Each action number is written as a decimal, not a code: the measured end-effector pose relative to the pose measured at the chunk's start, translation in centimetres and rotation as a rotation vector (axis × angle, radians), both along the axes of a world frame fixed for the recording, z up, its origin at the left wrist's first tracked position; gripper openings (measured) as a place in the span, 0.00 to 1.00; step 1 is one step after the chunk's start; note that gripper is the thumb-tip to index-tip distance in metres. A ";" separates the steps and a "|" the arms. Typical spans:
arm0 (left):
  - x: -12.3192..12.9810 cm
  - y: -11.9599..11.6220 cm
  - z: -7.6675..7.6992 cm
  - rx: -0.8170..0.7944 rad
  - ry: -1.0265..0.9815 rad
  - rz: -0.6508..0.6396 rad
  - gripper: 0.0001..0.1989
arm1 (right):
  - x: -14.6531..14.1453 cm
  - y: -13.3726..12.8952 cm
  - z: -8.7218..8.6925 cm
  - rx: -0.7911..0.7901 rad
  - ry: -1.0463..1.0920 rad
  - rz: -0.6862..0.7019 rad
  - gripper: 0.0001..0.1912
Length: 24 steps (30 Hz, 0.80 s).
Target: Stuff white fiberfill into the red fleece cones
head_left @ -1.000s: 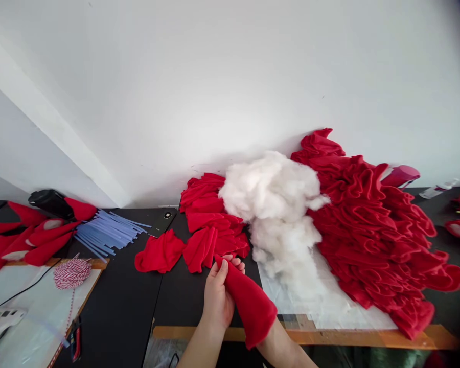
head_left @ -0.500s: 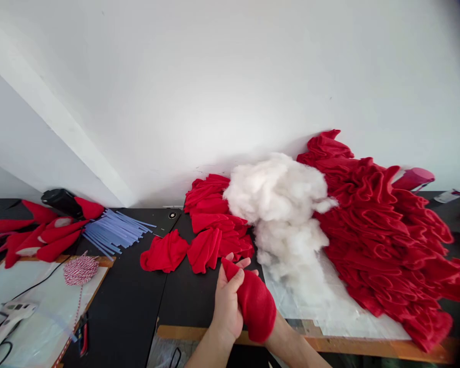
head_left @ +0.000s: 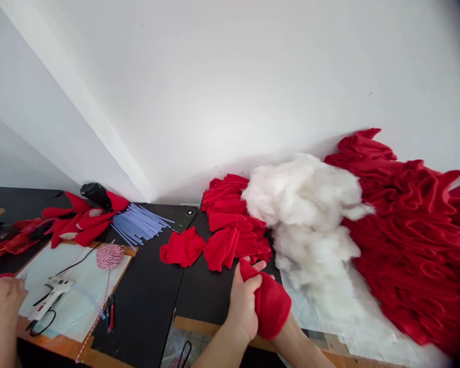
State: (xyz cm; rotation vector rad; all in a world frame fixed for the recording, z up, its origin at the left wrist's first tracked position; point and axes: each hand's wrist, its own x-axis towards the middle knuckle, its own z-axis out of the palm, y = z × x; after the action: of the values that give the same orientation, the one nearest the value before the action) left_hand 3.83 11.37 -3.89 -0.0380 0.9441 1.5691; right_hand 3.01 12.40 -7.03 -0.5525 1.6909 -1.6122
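A red fabric cone [head_left: 273, 306], soft like fleece, is between my hands at the table's front edge. My left hand [head_left: 244, 305] is closed around its narrow end, with the thumb on the near side and fingertips showing behind. My right forearm [head_left: 297, 341] runs into the cone's wide end, so my right hand is inside and its fingers are hidden. Just beyond lie more flat red fabric pieces [head_left: 222, 248] in overlapping stacks. A heap of white fibre stuffing [head_left: 302, 191] sits to their right.
At right a large pile of red fabric pieces [head_left: 414, 245] leans toward the wall. On the left are blue-grey sticks [head_left: 140, 225], stuffed red cones [head_left: 82, 225], red-and-white twine [head_left: 109, 255], a glue gun [head_left: 53, 296] and pliers [head_left: 110, 313]. Another person's hand [head_left: 5, 301] is at far left.
My view has turned left, so everything sits further right, and another person's hand with something red shows more fully. My hands keep nearly the same hold on the red cone.
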 end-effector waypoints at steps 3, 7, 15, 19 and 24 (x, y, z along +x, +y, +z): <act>-0.8 -0.2 0.0 0.013 0.006 0.037 0.31 | -0.8 -0.3 1.9 0.614 0.144 -0.218 0.24; -1.4 -0.6 0.4 0.117 -0.032 -0.027 0.27 | -0.8 -0.9 4.0 1.822 0.005 -0.698 0.23; -0.7 -0.6 0.7 0.052 -0.022 -0.041 0.25 | 0.1 -1.2 1.6 1.651 0.262 -0.870 0.25; -1.3 -0.3 0.3 0.008 -0.047 0.009 0.21 | -0.7 -0.8 1.1 1.883 0.117 -0.826 0.22; -2.5 -0.2 0.3 0.064 -0.038 -0.033 0.22 | -0.4 -0.5 0.9 2.201 0.221 -0.628 0.22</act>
State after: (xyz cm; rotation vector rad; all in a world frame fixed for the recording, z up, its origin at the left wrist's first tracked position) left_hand 1.38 11.20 -3.63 -0.0078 0.8604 1.5620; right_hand 2.65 11.92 -6.16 0.9853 2.6282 0.7192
